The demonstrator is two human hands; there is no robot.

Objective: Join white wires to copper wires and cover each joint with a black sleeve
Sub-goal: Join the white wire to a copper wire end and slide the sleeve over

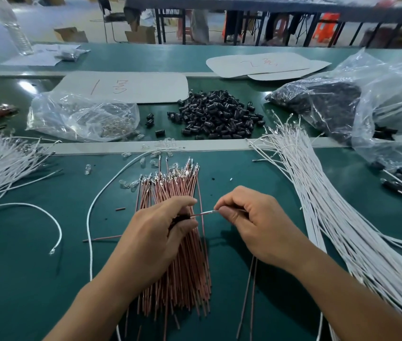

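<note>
Over the near half of the green counter [35,279], both hands work above a thick bundle of copper wires [182,254] that fans from the near edge toward the raised pale strip [207,145] dividing the surface. The left hand [155,237] has its fingers pressed together around a black sleeve [181,219] with a thin wire coming out of it; the right hand [259,225] pinches the other end of that wire, a short pale-tipped joint [207,212], between thumb and forefinger. The two hands are close but apart, with the joint bridging the gap.

Along the right edge a long sheaf of white wires [337,217] runs from the strip down to the near right corner. More white wires [0,163] lie heaped at the left edge, and a single white lead [91,212] curves across the open green between them and the copper bundle. Small clear bulbs [143,161] are scattered just before the strip.

Beyond the strip sit a loose pile of black sleeves [219,114], a clear bag [81,116] to its left, a larger plastic bag [372,102] at the right, and grey cards [123,87] marked in red. A plastic bottle [15,28] stands at the far left corner. Behind the counter the room shows table legs, cardboard boxes and orange stools.

Bare green surface remains at the near left corner and between the hands and the right sheaf.
</note>
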